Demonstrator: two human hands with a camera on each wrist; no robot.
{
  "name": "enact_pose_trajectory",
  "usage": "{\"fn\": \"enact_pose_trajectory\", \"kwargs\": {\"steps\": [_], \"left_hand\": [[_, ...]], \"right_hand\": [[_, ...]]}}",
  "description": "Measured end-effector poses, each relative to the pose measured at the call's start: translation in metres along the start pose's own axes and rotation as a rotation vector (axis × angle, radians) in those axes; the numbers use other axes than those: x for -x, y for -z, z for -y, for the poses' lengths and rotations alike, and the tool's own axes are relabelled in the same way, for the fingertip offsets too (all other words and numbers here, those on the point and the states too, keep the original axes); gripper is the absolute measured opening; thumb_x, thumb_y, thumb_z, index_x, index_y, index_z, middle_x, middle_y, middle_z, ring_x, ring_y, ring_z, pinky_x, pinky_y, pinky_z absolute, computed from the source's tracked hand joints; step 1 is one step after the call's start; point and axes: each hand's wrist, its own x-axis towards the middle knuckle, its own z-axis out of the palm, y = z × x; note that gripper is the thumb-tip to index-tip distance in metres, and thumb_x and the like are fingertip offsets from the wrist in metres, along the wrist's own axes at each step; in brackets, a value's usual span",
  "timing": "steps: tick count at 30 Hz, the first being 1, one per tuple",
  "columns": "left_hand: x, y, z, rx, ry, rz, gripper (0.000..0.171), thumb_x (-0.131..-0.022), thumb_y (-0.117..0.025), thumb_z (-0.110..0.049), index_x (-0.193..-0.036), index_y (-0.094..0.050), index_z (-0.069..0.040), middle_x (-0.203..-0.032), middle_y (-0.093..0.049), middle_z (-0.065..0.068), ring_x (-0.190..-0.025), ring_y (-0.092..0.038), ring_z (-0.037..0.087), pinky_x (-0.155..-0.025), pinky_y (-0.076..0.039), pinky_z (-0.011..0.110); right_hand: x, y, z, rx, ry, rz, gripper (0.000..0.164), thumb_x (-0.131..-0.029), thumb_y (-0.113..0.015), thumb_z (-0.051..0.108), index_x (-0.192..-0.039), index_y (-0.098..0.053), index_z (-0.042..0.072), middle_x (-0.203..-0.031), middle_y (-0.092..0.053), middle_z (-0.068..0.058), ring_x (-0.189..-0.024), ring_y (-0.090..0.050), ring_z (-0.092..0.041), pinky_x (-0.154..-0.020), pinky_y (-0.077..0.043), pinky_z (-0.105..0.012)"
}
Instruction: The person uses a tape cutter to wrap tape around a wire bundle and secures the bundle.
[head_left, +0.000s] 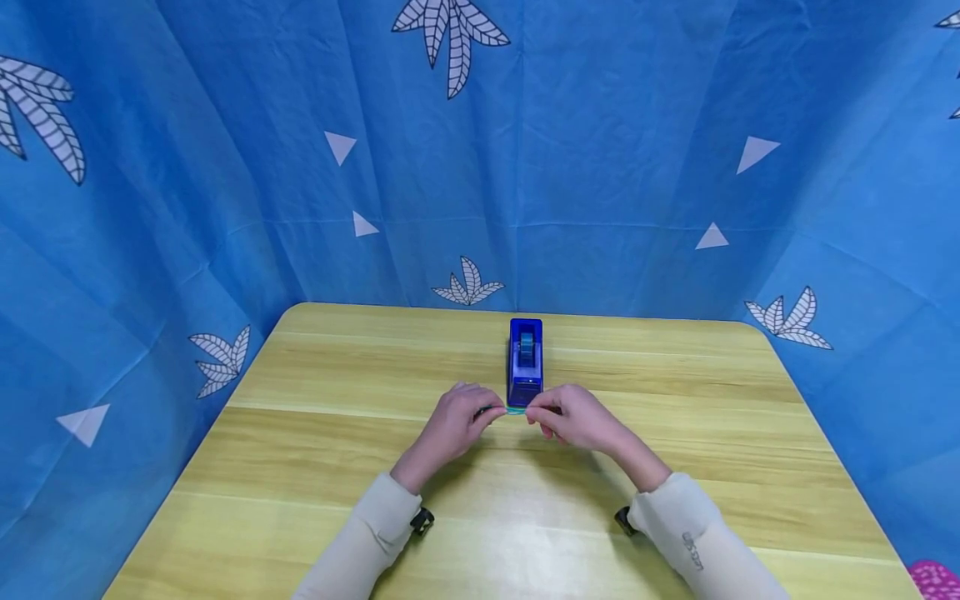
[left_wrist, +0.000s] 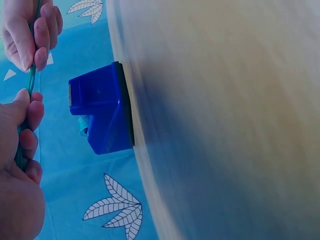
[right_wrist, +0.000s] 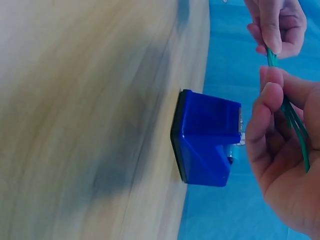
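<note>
A bundle of thin green strands (head_left: 516, 410) stretches between my two hands above the table. My left hand (head_left: 459, 418) pinches one end between thumb and fingers; in the left wrist view part of the green bundle (left_wrist: 20, 155) runs on under its curled fingers. My right hand (head_left: 579, 419) pinches the other end close by, and loose green strands (right_wrist: 303, 142) trail across its palm in the right wrist view. Just beyond the hands stands a blue tape dispenser (head_left: 526, 390) with a roll of tape (head_left: 527, 345) in it; neither hand holds it.
The wooden table (head_left: 315, 467) has rounded far corners. Behind it and at both sides hangs a blue curtain (head_left: 600, 150) with white leaves and triangles. A pink patterned thing (head_left: 933, 579) shows at the lower right corner.
</note>
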Motion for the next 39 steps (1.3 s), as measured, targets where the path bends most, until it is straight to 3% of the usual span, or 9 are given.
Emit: {"fn": "enact_pose_trajectory", "kwargs": {"steps": [8,14,23,32,39], "left_hand": [[0.000,0.002,-0.002,0.051,0.063,0.018,0.014,-0.099,-0.070,-0.023,-0.093,-0.076,-0.011,-0.083,-0.073,-0.004,-0.066,-0.048,0.006,-0.073,-0.042,0.028],[0.000,0.003,-0.003,0.066,0.131,0.072,0.015,-0.101,-0.068,-0.026,-0.095,-0.076,-0.014,-0.080,-0.068,-0.008,-0.063,-0.045,0.004,-0.078,-0.043,0.030],[0.002,0.004,-0.002,0.086,0.206,0.140,0.017,-0.102,-0.067,-0.028,-0.099,-0.076,-0.013,-0.073,-0.059,-0.010,-0.065,-0.045,0.009,-0.071,-0.042,0.028],[0.002,0.002,0.001,0.071,0.169,0.110,0.015,-0.100,-0.070,-0.026,-0.095,-0.077,-0.014,-0.082,-0.071,-0.007,-0.063,-0.045,0.005,-0.073,-0.043,0.027],[0.003,0.002,0.001,0.054,0.166,0.082,0.013,-0.099,-0.071,-0.027,-0.093,-0.075,-0.016,-0.084,-0.073,-0.006,-0.060,-0.044,0.003,-0.073,-0.043,0.026]], "right_hand": [[0.001,-0.003,0.001,0.067,0.045,-0.084,0.024,-0.106,-0.060,0.021,-0.093,-0.075,0.008,-0.056,-0.053,0.009,-0.045,-0.046,-0.005,-0.058,-0.047,-0.025],[0.002,-0.004,0.002,0.062,0.063,-0.105,0.021,-0.105,-0.063,0.019,-0.093,-0.076,0.007,-0.056,-0.054,0.010,-0.047,-0.048,-0.005,-0.059,-0.047,-0.024],[0.002,-0.007,0.002,0.036,0.044,-0.104,0.020,-0.104,-0.063,0.017,-0.097,-0.078,0.006,-0.056,-0.054,0.009,-0.047,-0.049,-0.006,-0.056,-0.047,-0.024],[0.003,-0.012,0.000,0.039,0.041,-0.121,0.020,-0.104,-0.064,0.019,-0.097,-0.079,0.007,-0.056,-0.055,0.008,-0.046,-0.052,-0.008,-0.053,-0.046,-0.024],[0.002,-0.013,0.001,0.056,0.045,-0.138,0.020,-0.104,-0.065,0.020,-0.097,-0.079,0.009,-0.054,-0.053,0.009,-0.045,-0.053,-0.009,-0.054,-0.047,-0.025]]}}
